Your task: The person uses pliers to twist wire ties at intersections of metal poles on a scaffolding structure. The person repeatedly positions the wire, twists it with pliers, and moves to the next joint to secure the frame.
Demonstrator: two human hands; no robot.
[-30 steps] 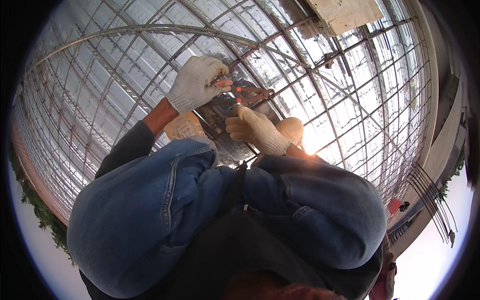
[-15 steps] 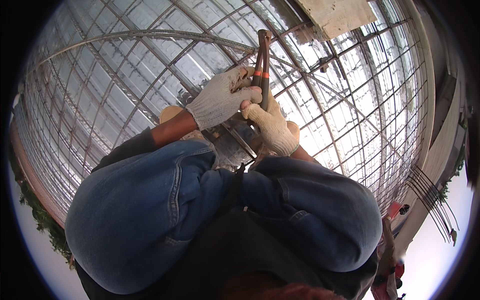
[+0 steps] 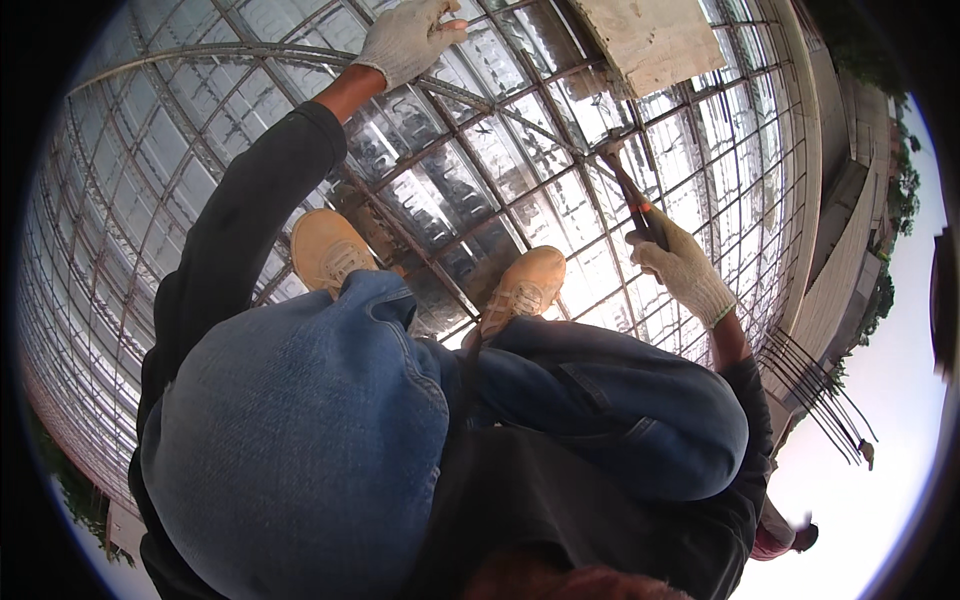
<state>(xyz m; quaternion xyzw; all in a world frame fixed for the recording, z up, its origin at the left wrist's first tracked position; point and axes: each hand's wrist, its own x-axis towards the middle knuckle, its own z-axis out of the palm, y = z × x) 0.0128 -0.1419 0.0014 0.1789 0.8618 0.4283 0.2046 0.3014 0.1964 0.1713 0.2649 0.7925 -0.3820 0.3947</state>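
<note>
Left grip (image 3: pixel 410 42) now off pincers (image 3: pixel 631 190)

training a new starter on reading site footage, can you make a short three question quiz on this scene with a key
1. Multiple choice: which hand grips the end-cutting pincers? a) left hand b) right hand c) both hands

2. True or false: the wooden board lies farther forward than both tan lace-up shoes.

3. Fill the gap: the left hand and the right hand both wear pale knitted ____.

Key: 1. b; 2. true; 3. gloves.
</note>
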